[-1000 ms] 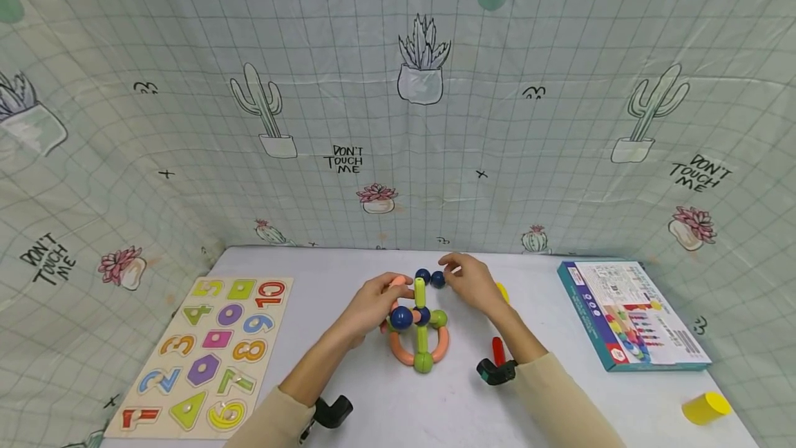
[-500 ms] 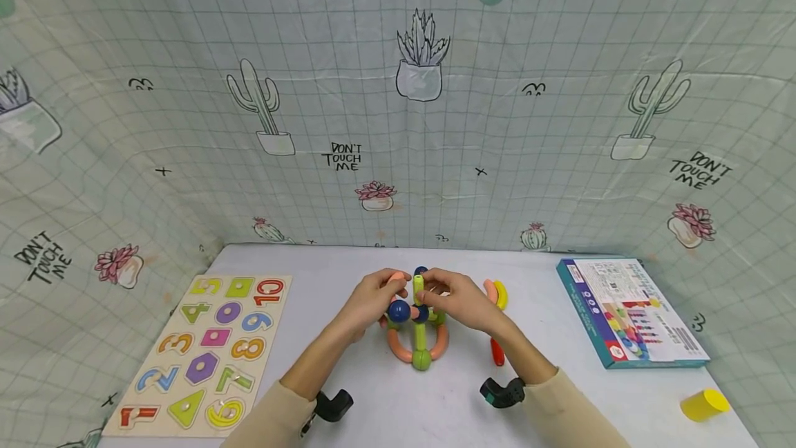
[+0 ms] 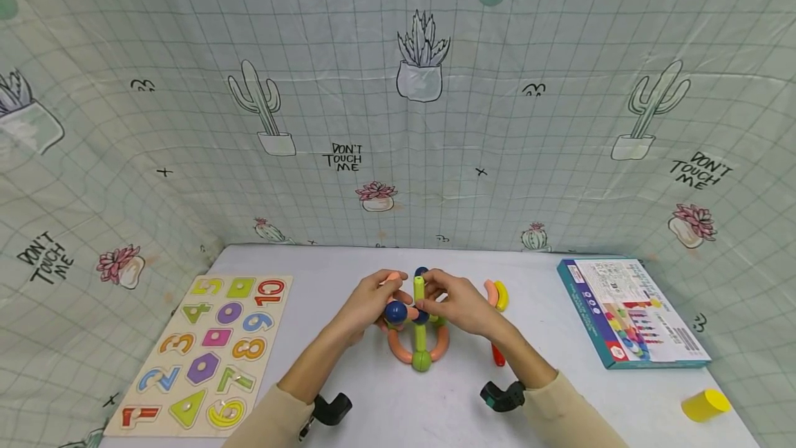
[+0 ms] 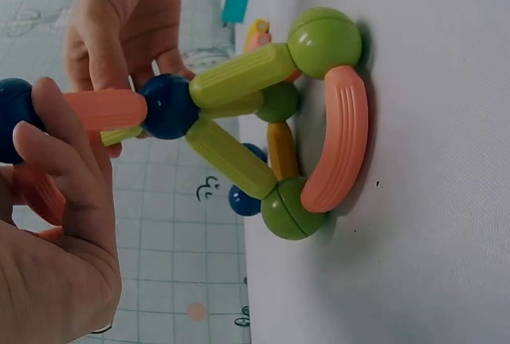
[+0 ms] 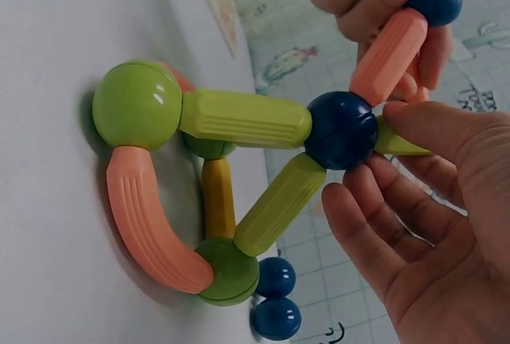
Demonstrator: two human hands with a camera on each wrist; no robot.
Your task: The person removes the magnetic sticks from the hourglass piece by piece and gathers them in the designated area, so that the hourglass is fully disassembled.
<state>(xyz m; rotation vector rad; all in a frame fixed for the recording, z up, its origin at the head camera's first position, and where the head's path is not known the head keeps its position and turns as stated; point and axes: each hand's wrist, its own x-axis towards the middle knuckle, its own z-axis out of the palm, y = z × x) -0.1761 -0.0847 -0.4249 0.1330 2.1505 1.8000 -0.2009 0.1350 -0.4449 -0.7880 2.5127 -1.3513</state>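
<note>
head cam: both hands sit on the ball-and-rod structure (image 3: 418, 327) mid table. left wrist: left hand (image 4: 56, 224) pinches the orange rod (image 4: 103, 110) by the dark blue ball (image 4: 169, 106). right wrist: right hand (image 5: 422, 209) fingers loosely cup that ball, thumb touching.

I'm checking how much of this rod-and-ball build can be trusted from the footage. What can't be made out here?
- Head view: both hands cover the top of the build; its upper joints are hidden.
- Left wrist view: the left hand hides the far end of the orange rod.
- Right wrist view: the right hand covers the green rod behind the blue ball.
- Head view: print on the box is too small to read.
</note>
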